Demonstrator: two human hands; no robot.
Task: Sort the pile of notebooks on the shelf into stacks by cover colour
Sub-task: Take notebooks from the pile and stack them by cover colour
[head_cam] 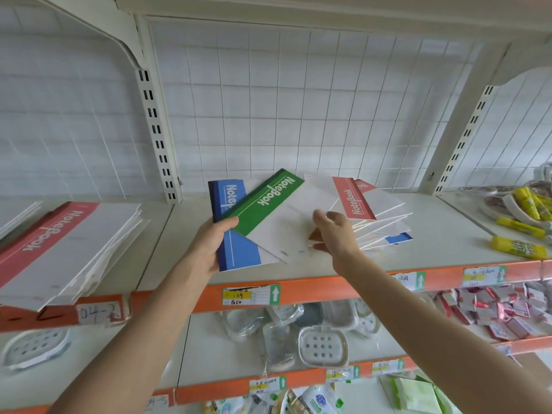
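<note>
Notebook pile (385,225) lies fanned out on the white shelf (448,234), right of centre, close to the wire grid back. On top of it is a red notebook (355,203), turned at an angle; a blue corner shows at the bottom of the pile.

The left hand (209,243) grips two books at their lower edge, thumb on top and fingers under: a blue notebook (239,252) w/ a green notebook (268,201) lying crossed over it. Both are lifted a bit over the shelf front, left of the pile.

The right hand (334,234) is at the near-left edge of the pile, fingers loose and spread, not closed on any cover. If the fingertips touch the paper, I cannot tell.

In the left bay sits a red stack (59,234), several books, front edge hanging over the orange rail.

At far right, shallow white trays (513,210) hold yellow glue sticks (534,201); approx. two more lie loose on the board. One level lower: soap dishes (322,345) in clear wrap, and red packets (501,312) at right.
</note>
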